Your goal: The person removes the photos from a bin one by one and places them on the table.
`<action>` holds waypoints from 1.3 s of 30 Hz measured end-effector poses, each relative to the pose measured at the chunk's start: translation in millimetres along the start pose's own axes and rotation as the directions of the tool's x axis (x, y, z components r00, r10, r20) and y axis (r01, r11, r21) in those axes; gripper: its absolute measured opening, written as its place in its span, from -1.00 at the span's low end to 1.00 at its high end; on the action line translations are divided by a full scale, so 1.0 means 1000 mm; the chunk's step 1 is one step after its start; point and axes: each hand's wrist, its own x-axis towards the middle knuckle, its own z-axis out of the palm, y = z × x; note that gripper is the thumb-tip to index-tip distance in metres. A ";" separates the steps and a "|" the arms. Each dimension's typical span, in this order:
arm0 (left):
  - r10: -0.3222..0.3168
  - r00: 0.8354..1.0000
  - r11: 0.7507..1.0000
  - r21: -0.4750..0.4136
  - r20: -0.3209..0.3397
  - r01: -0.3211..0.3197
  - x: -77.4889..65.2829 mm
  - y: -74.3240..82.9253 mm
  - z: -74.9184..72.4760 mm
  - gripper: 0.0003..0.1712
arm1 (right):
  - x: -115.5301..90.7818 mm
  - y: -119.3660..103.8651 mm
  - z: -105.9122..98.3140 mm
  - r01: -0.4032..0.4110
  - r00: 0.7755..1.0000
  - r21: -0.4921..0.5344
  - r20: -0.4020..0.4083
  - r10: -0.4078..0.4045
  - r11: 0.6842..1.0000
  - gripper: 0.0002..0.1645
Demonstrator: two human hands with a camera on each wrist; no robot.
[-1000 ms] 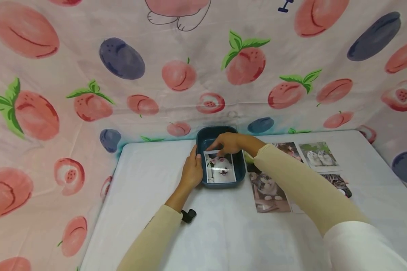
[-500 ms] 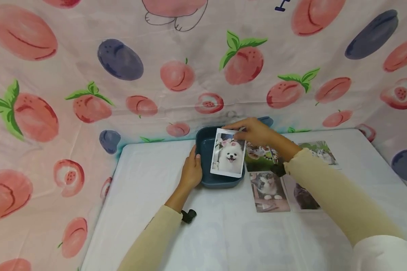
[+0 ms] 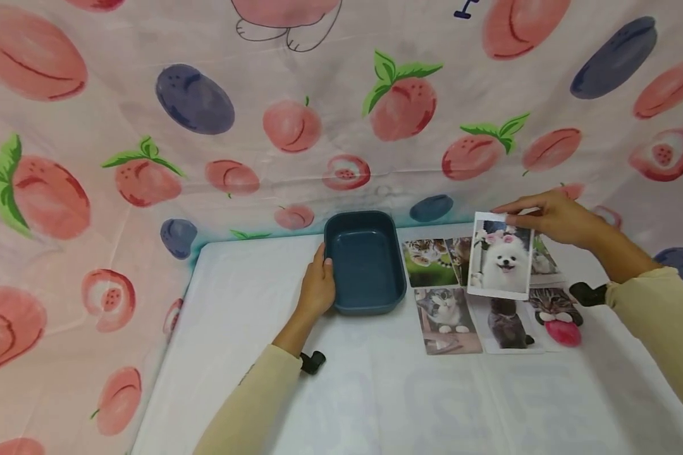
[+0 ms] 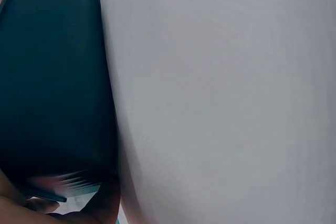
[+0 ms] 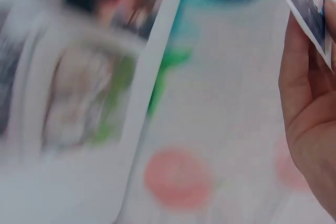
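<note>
My left hand (image 3: 317,284) holds the left side of an empty dark blue tray (image 3: 365,305); the fingers lie along its outer wall and the thumb is at the rim. In the left wrist view, the tray's outer wall (image 4: 52,77) fills the left side, with part of the hand (image 4: 100,203) below it. My right hand (image 3: 563,218) pinches the top edge of a photo of a fluffy white dog (image 3: 503,262). This photo hangs over several pictures on the table. In the right wrist view, the photo (image 5: 307,6) shows between thumb and fingers.
On the white table (image 3: 432,404) lie a tiger cub photo (image 3: 430,262), a grey-and-white cat photo (image 3: 446,319), a dark grey cat photo (image 3: 506,325) and a tabby photo (image 3: 558,316). A fruit-print cloth (image 3: 296,76) hangs behind the table.
My right hand has lifted the white dog photo out of the tray and carried it right, over the other pictures. My left hand has stayed at the tray.
</note>
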 end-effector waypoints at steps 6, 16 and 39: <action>0.003 1.000 1.000 -0.001 -0.002 -0.003 -0.002 0.001 -0.003 -0.38 | -0.024 0.051 -0.025 -0.128 0.991 -0.046 0.042 0.130 0.991 -0.44; 0.000 1.000 1.000 -0.002 0.000 0.000 -0.003 0.001 -0.003 -0.38 | -0.057 0.139 -0.053 -0.299 0.938 -0.069 0.160 0.307 0.952 -0.33; -0.009 1.000 1.000 -0.003 -0.003 0.009 -0.003 0.001 -0.004 -0.38 | -0.081 0.200 -0.007 -0.407 0.890 0.010 0.230 0.394 0.914 -0.20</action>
